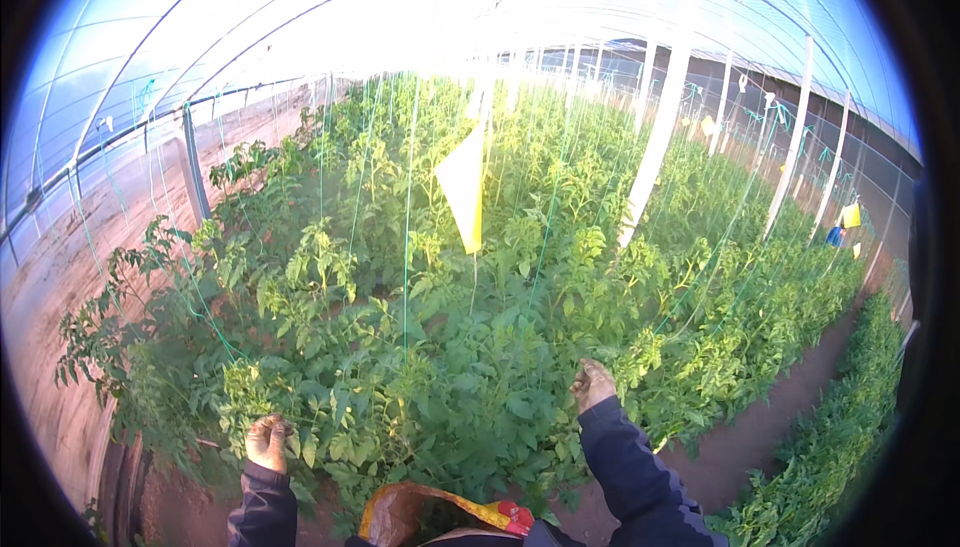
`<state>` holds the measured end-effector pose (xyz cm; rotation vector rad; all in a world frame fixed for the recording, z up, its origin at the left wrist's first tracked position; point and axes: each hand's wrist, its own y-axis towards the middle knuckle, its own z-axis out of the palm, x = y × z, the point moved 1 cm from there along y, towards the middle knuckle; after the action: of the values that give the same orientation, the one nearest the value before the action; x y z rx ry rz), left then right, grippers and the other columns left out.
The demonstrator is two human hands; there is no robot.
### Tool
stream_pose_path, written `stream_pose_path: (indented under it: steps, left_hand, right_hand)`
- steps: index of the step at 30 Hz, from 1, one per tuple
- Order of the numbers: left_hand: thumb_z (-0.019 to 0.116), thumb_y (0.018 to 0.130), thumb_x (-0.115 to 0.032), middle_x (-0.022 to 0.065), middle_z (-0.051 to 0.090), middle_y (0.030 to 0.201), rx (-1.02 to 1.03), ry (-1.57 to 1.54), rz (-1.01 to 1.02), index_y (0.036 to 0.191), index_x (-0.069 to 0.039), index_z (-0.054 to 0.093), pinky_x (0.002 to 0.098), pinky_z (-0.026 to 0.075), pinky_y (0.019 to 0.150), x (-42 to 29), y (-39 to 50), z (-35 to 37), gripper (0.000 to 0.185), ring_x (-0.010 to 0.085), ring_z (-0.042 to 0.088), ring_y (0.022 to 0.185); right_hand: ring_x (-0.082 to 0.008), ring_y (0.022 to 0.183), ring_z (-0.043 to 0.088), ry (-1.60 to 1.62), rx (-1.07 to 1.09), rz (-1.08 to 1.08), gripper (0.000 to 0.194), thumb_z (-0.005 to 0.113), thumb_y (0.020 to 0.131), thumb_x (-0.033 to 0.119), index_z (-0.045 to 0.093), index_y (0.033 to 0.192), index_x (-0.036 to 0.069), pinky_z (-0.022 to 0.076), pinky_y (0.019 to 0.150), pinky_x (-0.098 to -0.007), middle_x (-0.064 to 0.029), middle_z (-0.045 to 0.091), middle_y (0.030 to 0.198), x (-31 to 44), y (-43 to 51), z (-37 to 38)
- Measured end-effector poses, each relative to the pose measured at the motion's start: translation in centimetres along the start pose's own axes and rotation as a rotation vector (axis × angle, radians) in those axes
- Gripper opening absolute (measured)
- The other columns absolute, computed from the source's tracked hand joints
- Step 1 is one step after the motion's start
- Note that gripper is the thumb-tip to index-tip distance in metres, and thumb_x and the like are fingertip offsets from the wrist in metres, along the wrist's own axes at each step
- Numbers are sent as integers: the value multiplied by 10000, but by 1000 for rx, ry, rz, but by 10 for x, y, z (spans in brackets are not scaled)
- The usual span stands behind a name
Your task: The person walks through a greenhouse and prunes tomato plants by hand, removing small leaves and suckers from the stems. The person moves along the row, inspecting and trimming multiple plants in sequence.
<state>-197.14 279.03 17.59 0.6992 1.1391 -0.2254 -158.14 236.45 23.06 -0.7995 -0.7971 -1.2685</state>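
My left hand (268, 442) is at the lower left with its fingers curled, beside a leafy tomato plant (251, 393). My right hand (592, 384) reaches forward among foliage right of centre, its fingers bent. Both hands look soiled; whether either one holds a stem or leaf is too small to tell. Dense tomato plants (480, 367) stand before me, and green twine (406, 269) runs up from them. At my waist, between my forearms, an open bag (401, 511) with yellow and red on it shows its pale inside.
A yellow sticky trap (465, 190) hangs ahead over the plants. White posts (660, 119) rise on the right, and a metal post (195, 168) stands by the plastic greenhouse wall (67, 277) at left. A dirt path (780, 412) separates the rows at right.
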Motion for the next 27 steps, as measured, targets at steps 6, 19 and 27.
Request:
stream_pose_path:
  steps: [6,19,27]
  left_hand:
    - [635,876,-16,73,629,986,157,-13,300,999,-42,601,362,531,799,-62,48,44,130,169,618,856]
    - [716,773,-98,111,687,783,465,775,559,904,-51,682,328,522,667,-186,89,191,143,243,675,721]
    - [711,769,-76,119,696,846,331,912,517,971,-68,649,333,531,653,-168,61,147,211,260,682,738]
  right_hand:
    - [-149,560,573,1,248,-99,145,541,935,117,617,1029,37,511,531,-288,-53,607,702,78,75,100]
    - [-145,828,606,-241,990,-313,234,573,923,92,570,1124,-27,516,728,-267,-88,611,937,176,185,282]
    - [-151,703,606,355,737,-478,161,514,944,65,622,1033,-14,541,649,-293,-76,629,809,152,177,273]
